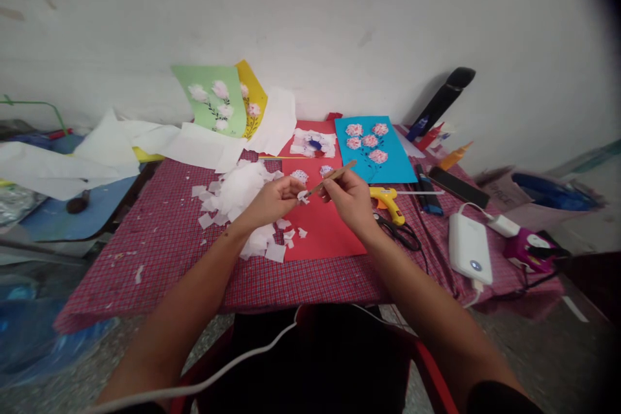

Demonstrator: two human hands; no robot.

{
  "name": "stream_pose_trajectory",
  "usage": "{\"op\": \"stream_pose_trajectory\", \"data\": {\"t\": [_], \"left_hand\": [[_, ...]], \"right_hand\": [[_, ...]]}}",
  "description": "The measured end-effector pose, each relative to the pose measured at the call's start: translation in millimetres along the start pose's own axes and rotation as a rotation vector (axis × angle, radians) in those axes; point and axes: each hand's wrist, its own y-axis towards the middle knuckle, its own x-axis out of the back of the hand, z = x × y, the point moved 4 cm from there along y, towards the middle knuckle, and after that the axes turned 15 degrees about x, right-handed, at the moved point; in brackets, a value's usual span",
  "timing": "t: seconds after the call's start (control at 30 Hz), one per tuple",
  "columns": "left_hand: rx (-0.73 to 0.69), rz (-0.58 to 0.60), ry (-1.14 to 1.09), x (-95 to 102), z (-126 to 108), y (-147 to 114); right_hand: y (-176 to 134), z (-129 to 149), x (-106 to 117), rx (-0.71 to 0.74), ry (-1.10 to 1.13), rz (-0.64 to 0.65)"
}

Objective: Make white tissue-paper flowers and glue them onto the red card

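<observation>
Over a red paper sheet [325, 236], my left hand [272, 202] pinches a small crumpled piece of white tissue paper [303, 197]. My right hand [350, 202] grips a slim tan stick [345, 169], its narrow end touching or very near that piece; whether it is a brush or tweezers I cannot tell. Just beyond my fingers, a speckled white paper flower [299, 176] and a second one [325, 170] lie on the red sheet. A heap of white tissue squares [242, 191] spreads beside my left hand. Farther back is a crinkled white paper [326, 144] with a dark blue blob.
On the right lie a blue flower picture [385, 167], a yellow glue gun [389, 203], black scissors [405, 233], a white power bank [469, 249] and a purple box [528, 250]. A green flower picture [216, 97] leans on the wall. A white cable [252, 362] crosses my lap.
</observation>
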Motion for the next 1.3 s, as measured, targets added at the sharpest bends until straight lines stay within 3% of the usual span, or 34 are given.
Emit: {"op": "stream_pose_trajectory", "data": {"t": [0.1,0.27,0.43,0.6,0.83,1.03,1.3], "left_hand": [[0.023,-0.030,-0.057,2.0,8.6,5.5],[0.038,-0.171,0.108,7.7,13.9,7.9],[-0.075,-0.167,0.222,3.7,5.8,6.5],[-0.110,-0.248,0.405,1.6,9.8,12.4],[-0.122,-0.239,0.390,0.8,14.5,19.0],[-0.104,-0.192,0.211,-1.5,12.6,17.7],[-0.037,-0.089,-0.097,-0.8,18.0,16.0]], "right_hand": [[3.7,-2.3,-3.0,-0.008,-0.015,0.012],[14.0,0.2,-12.8,0.088,-0.201,0.114],[25.5,1.8,-29.6,0.182,-0.444,0.294],[28.7,-7.2,-38.9,0.211,-0.536,0.359],[27.3,-14.9,-35.5,0.196,-0.552,0.331],[30.6,-13.0,-30.0,0.160,-0.513,0.235],[26.2,-23.9,-13.1,0.051,-0.185,0.029]]}}
